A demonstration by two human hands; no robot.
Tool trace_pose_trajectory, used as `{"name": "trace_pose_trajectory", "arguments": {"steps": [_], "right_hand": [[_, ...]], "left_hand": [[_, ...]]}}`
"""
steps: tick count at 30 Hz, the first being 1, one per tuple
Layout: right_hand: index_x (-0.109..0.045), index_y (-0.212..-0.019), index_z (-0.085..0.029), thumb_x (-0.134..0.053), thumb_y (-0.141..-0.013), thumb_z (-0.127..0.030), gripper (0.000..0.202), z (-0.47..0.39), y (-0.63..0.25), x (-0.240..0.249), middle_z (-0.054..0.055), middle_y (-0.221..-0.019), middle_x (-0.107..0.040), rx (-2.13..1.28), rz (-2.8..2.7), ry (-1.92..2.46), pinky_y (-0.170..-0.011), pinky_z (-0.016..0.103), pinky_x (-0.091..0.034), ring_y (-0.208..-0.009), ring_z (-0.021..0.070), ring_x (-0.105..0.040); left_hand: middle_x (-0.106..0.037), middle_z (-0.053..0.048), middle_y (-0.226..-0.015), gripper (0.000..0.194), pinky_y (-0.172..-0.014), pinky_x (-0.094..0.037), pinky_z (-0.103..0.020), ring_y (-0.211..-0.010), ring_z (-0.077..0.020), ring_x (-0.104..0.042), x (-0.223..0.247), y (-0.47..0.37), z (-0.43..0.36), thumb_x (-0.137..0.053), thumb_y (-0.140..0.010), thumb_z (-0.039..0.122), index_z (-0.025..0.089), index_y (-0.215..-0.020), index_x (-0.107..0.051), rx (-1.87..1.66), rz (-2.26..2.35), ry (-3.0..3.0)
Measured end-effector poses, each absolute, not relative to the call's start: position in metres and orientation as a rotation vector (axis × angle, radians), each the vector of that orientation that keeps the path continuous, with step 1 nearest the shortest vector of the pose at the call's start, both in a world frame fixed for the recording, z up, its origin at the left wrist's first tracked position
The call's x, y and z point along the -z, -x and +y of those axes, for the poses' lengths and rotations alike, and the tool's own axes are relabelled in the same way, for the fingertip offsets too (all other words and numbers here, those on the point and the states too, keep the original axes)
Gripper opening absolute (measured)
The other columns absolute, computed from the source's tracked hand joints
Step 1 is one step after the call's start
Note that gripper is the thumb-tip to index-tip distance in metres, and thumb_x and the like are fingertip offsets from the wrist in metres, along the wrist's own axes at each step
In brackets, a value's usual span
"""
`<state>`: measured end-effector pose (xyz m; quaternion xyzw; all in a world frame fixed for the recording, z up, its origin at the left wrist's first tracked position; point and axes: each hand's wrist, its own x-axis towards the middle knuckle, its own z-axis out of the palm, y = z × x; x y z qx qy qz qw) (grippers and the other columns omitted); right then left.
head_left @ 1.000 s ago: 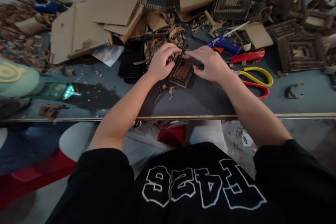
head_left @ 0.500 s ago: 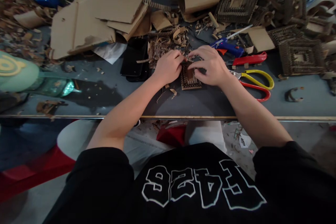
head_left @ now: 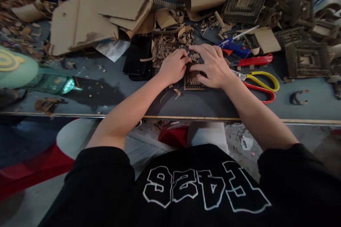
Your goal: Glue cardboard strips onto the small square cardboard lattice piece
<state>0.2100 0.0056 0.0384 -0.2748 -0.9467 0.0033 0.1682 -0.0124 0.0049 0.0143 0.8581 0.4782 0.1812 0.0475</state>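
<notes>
A small square frame of layered brown corrugated cardboard strips (head_left: 192,81) is pressed flat on the grey-blue tabletop (head_left: 186,103), pinned between the left hand (head_left: 173,66), curled against its left edge, and the right hand (head_left: 213,65), whose spread fingers bear down on its top; whether a loose strip is pinched cannot be told. Judged against the larger finished cardboard frames (head_left: 306,60) well beyond the right hand, only the first rings appear built, with many left. Compared with a second ago, the frame is no longer tilted and lifted but lies flat, and the right fingers are splayed wider.
</notes>
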Motion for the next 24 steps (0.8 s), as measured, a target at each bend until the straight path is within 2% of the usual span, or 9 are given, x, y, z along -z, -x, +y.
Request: {"name": "trace_pose_trajectory", "arguments": {"steps": [7,11,17,24], "right_hand": [[-0.077,-0.108,-0.027,-0.052,-0.089,-0.034,0.032,0.0033,-0.2046,-0.0406,0.001,-0.167,-0.039,-0.003,-2.673,0.786,-0.113,0.066,-0.026,-0.147,0.0418,-0.036],[-0.077,-0.111,-0.029,-0.052,-0.088,-0.035,0.034,0.0083,-0.2101,-0.0362,0.0,-0.165,-0.04,-0.006,-2.61,0.829,-0.113,0.068,-0.026,-0.147,0.042,-0.036],[-0.079,-0.109,-0.028,-0.051,-0.09,-0.041,0.036,0.0095,-0.2109,-0.0349,0.0,-0.167,-0.037,0.005,-2.602,0.87,-0.113,0.07,-0.024,-0.147,0.0436,-0.035],[-0.078,-0.111,-0.027,-0.049,-0.091,-0.038,0.037,0.0036,-0.2071,-0.0393,0.0,-0.169,-0.034,0.058,-2.661,0.889,-0.117,0.07,-0.02,-0.149,0.0434,-0.033]], "left_hand": [[-0.062,-0.013,-0.128,0.035,-0.111,-0.047,-0.046,-0.129,-0.0299,-0.056,-0.0128,0.0121,0.0053,-0.035,-0.104,0.03,0.018,-0.116,-0.066,-0.56,1.452,-2.639],[-0.062,-0.012,-0.125,0.038,-0.11,-0.049,-0.047,-0.129,-0.0296,-0.056,-0.0109,0.0138,0.0071,-0.033,-0.105,0.033,0.019,-0.119,-0.066,-0.607,1.417,-2.645],[-0.062,-0.013,-0.125,0.038,-0.111,-0.048,-0.048,-0.127,-0.0299,-0.057,-0.0102,0.0136,0.0078,-0.033,-0.105,0.031,0.018,-0.118,-0.066,-0.607,1.4,-2.654],[-0.06,-0.012,-0.126,0.036,-0.114,-0.045,-0.049,-0.131,-0.0305,-0.054,-0.0104,0.0129,0.0079,-0.033,-0.105,0.029,0.019,-0.12,-0.065,-0.595,1.379,-2.634]]}}
